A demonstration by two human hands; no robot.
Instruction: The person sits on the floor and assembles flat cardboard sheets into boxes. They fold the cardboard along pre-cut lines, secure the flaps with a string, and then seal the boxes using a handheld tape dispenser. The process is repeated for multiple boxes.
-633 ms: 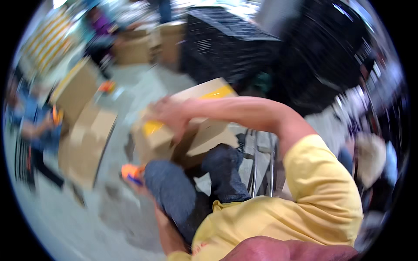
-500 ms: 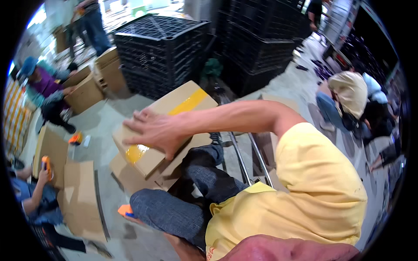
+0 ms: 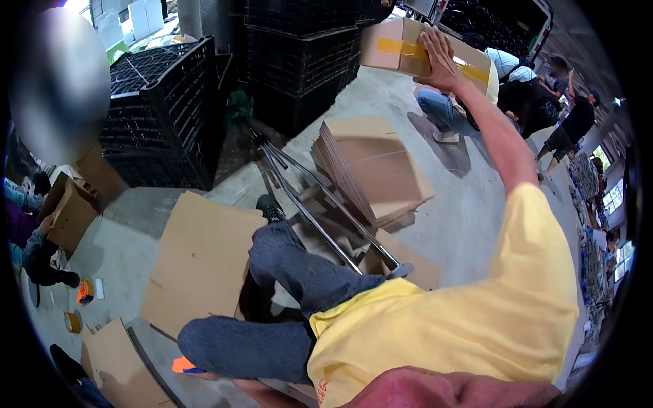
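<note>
My right arm stretches far out to the upper right, and my right hand [image 3: 441, 61] is against a closed cardboard box [image 3: 388, 44] with yellow tape across it. Its fingers lie over the box's taped side; whatever supports the box below is hidden. Low on the left, beyond my knee, my left hand [image 3: 209, 377] grips an orange and blue tape dispenser [image 3: 183, 365], with most of the fingers covered by my leg. Flat cardboard [image 3: 204, 251] lies on the floor before my knees.
A stack of folded cartons [image 3: 384, 163] lies beside a metal-legged stand [image 3: 320, 197]. Black plastic crates [image 3: 160, 102] rise behind. Another person handles an open box [image 3: 71, 214] at left; an orange tape dispenser [image 3: 85, 291] rests on the floor. People crouch at right. A blurred pale shape covers the upper left.
My right hand and the taped box have moved from above the flat cardboard in front of me to the far upper right. The view has turned right. My left hand keeps the tape dispenser by my knee.
</note>
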